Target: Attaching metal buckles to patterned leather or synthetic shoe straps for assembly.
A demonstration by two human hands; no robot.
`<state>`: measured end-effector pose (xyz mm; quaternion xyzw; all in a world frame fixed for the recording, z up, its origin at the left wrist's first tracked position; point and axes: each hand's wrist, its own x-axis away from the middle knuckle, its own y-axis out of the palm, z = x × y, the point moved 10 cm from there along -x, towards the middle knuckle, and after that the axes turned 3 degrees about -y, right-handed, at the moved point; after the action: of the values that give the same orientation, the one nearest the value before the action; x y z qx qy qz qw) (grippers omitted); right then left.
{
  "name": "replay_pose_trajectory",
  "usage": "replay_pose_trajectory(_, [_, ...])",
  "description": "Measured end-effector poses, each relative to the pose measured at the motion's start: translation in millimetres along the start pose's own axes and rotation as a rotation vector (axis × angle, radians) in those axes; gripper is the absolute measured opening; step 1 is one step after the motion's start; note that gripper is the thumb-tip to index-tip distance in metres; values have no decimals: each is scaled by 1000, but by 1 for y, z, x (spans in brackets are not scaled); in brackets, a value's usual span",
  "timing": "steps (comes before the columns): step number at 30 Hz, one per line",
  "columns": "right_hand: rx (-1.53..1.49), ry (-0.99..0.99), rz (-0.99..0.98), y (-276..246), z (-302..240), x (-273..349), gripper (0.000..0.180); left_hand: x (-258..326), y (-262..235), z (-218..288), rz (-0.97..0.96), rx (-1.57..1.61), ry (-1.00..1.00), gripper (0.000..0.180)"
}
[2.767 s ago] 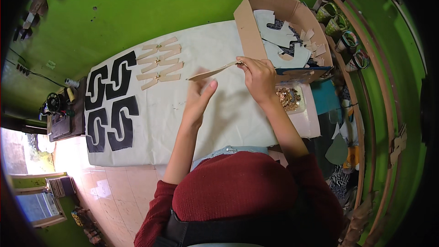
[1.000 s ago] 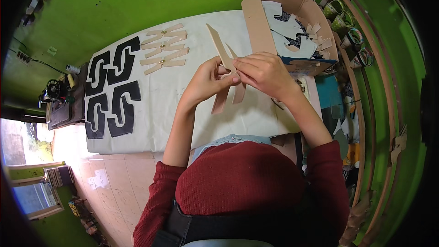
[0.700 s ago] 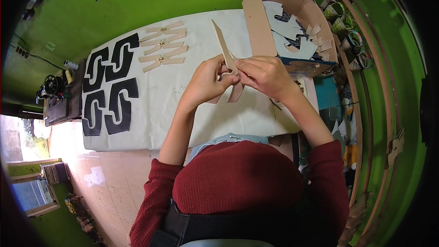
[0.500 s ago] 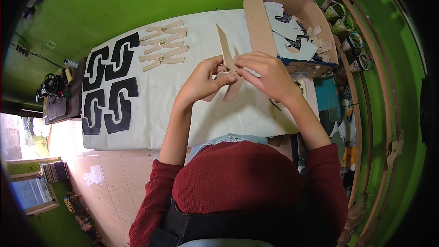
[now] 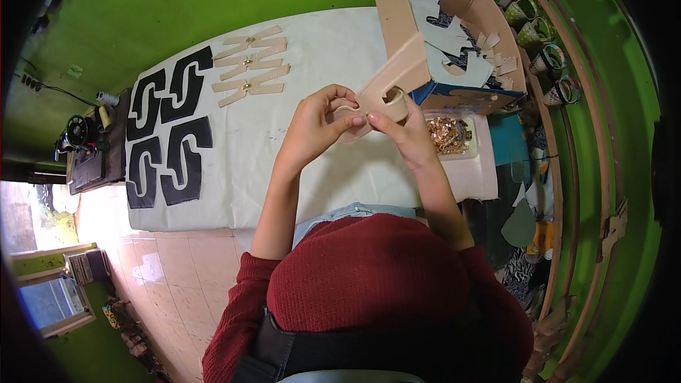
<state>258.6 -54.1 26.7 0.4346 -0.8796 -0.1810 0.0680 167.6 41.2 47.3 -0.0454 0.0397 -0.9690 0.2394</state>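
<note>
Above the table's middle, both my hands hold a beige strap piece [image 5: 391, 71], which looks like leather and is bent, with one curled end. My left hand [image 5: 320, 124] pinches its left part between thumb and fingers. On its right side, my right hand [image 5: 410, 135] grips it with the thumb pressed near the centre, close to the left thumb. Several beige X-shaped strap pieces [image 5: 248, 64] with gold-coloured metal fittings at their centres lie on the table's far left part. Beside them are black S-shaped cut pieces [image 5: 186, 163]. Whatever lies under my fingertips is hidden.
A white-covered table [image 5: 312, 50] spans the front. At its right stands a cardboard box [image 5: 394, 21] full of cut pieces. Nearer me, a tray [image 5: 485, 147] holds small gold-coloured metal parts [image 5: 448, 135]. A sewing machine [image 5: 76, 131] stands at the far left.
The strap piece has turned, its long end now leaning right. My right hand has shifted its grip, thumb now on the piece, and its forearm has moved left, uncovering the gold-coloured parts.
</note>
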Motion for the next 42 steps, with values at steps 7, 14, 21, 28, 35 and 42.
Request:
replay_pose_trajectory(7, [364, -205, 50, -4, -35, 8, 25, 11, -1, 23, 180, -145, 75, 21])
replay_pose_trajectory(14, [424, -138, -15, -5, -42, 11, 21, 22, 2, 46, 225, -242, 210, 20])
replay_pose_trajectory(21, [288, -202, -57, -22, -42, 7, 30, 8, 14, 33, -227, 113, 50, 22])
replay_pose_trajectory(28, [-44, -254, -220, -16, -37, -10, 34, 8, 20, 56, -122, -113, 297, 26])
replay_pose_trajectory(35, [-182, -407, -207, -7, -55, -7, 38, 23, 19, 74, 203, -214, 616, 25])
replay_pose_trajectory(42, [-12, -520, -316, -3, -82, 1, 36, 41, 31, 90, 281, -565, 836, 26])
